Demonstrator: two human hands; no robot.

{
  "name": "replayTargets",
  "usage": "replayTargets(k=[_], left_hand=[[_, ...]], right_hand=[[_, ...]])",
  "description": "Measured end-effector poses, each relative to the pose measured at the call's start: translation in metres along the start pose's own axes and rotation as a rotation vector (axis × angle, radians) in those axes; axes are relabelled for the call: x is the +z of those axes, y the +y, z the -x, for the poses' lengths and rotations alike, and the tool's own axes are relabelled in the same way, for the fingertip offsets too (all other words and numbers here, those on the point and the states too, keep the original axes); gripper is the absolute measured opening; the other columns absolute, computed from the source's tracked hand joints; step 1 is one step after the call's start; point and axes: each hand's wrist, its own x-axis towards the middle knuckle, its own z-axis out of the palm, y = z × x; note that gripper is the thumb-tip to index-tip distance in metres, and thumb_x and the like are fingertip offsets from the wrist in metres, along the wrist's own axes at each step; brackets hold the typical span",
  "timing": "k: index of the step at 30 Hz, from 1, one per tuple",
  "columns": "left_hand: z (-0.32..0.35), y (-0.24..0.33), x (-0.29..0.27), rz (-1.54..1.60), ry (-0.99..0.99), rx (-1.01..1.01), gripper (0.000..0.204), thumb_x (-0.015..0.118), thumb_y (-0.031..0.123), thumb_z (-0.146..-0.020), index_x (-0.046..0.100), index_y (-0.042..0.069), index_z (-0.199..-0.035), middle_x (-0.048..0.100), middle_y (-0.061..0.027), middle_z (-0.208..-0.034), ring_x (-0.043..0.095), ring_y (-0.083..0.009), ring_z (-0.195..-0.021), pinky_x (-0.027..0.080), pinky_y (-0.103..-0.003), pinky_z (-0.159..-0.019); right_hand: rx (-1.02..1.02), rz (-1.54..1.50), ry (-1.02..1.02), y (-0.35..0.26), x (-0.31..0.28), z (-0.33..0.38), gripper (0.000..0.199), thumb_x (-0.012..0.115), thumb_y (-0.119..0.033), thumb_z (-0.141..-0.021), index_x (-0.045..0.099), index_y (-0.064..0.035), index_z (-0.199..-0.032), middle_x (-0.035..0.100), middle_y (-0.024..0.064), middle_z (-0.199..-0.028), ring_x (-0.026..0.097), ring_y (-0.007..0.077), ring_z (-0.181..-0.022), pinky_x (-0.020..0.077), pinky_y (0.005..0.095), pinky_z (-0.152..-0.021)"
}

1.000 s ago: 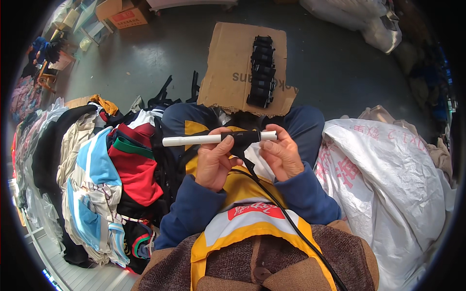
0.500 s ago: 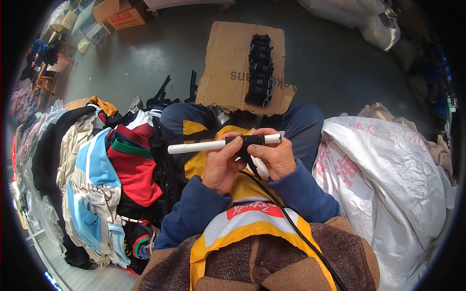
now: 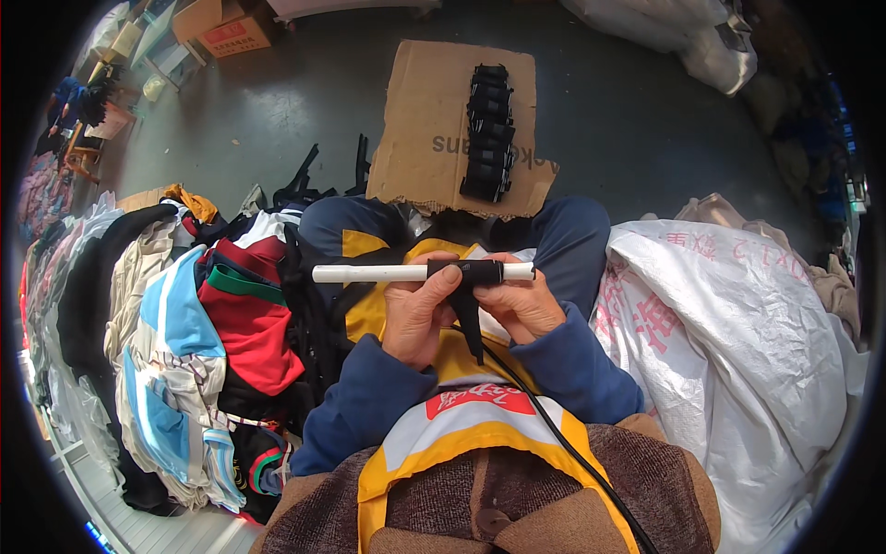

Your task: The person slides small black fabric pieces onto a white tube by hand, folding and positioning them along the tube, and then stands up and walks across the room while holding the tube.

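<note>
A white tube (image 3: 360,274) lies level across my lap, held up in both hands. Black fabric strip (image 3: 468,314) is wrapped round its right part, with a tapering tail hanging down between my hands. My left hand (image 3: 417,314) is closed on the tube and the strip's left edge, thumb on top. My right hand (image 3: 524,303) is closed near the tube's right end, its thumb pressing the strip from below. The fingers behind the tube are partly hidden. In front, a row of folded black strips (image 3: 489,134) rests on a flat piece of cardboard (image 3: 420,120).
Piled clothes (image 3: 249,323) in red, light blue, beige and black lie at my left. A large white woven sack (image 3: 729,342) bulges at my right. A black cable (image 3: 581,452) runs down over my apron (image 3: 397,443). An open cardboard box (image 3: 226,28) stands at the far left.
The white tube has turned nearer to level. The black strip's tail now hangs longer and straighter between my hands. Both hands keep their grip.
</note>
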Motion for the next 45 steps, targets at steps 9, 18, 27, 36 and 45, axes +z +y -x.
replayTargets(k=[9, 18, 27, 36, 45], left_hand=[[0.003, -0.007, 0.002, 0.162, -0.088, -0.083, 0.030, 0.064, 0.008, -0.078, 0.052, 0.007, -0.106, 0.058, -0.0042, -0.085, 0.054, -0.0090, -0.063, 0.038, -0.018, -0.042], [0.007, 0.007, 0.006, 0.329, 0.072, -0.151, 0.027, 0.060, 0.002, -0.079, 0.049, 0.010, -0.102, 0.056, -0.0039, -0.084, 0.053, -0.0108, -0.062, 0.042, -0.022, -0.049], [0.006, 0.015, -0.001, 0.187, -0.093, -0.226, 0.034, 0.062, 0.004, -0.079, 0.048, 0.007, -0.110, 0.054, -0.0028, -0.081, 0.050, -0.0081, -0.062, 0.039, -0.020, -0.049], [0.004, 0.006, -0.001, 0.185, -0.109, -0.108, 0.031, 0.060, 0.000, -0.077, 0.048, 0.007, -0.105, 0.055, -0.0065, -0.096, 0.057, -0.0152, -0.080, 0.049, -0.027, -0.064], [0.002, -0.001, -0.003, 0.214, -0.080, -0.150, 0.032, 0.058, -0.004, -0.075, 0.048, 0.007, -0.103, 0.054, -0.0089, -0.097, 0.057, -0.0171, -0.083, 0.049, -0.028, -0.065]], right_hand=[[-0.181, -0.129, 0.109, 0.006, 0.014, 0.005, 0.027, 0.066, 0.001, -0.074, 0.050, -0.0030, -0.096, 0.057, 0.0063, -0.086, 0.058, 0.0146, -0.077, 0.0509, 0.0258, -0.072], [-0.162, -0.107, 0.006, -0.003, 0.003, 0.004, 0.028, 0.065, 0.006, -0.073, 0.055, -0.0029, -0.098, 0.060, 0.0105, -0.091, 0.059, 0.0179, -0.083, 0.0502, 0.0294, -0.077], [-0.196, -0.113, -0.033, -0.004, -0.001, 0.005, 0.028, 0.064, 0.004, -0.075, 0.055, -0.0036, -0.101, 0.060, 0.0083, -0.091, 0.058, 0.0171, -0.087, 0.0488, 0.0285, -0.079], [-0.009, -0.269, -0.085, -0.008, 0.005, 0.005, 0.025, 0.064, -0.003, -0.077, 0.055, -0.0050, -0.101, 0.057, 0.0055, -0.094, 0.056, 0.0181, -0.092, 0.0472, 0.0307, -0.082], [-0.052, -0.215, 0.077, 0.009, 0.001, 0.001, 0.023, 0.064, -0.002, -0.077, 0.055, -0.0032, -0.098, 0.058, 0.0085, -0.091, 0.058, 0.0195, -0.085, 0.0493, 0.0321, -0.077]])
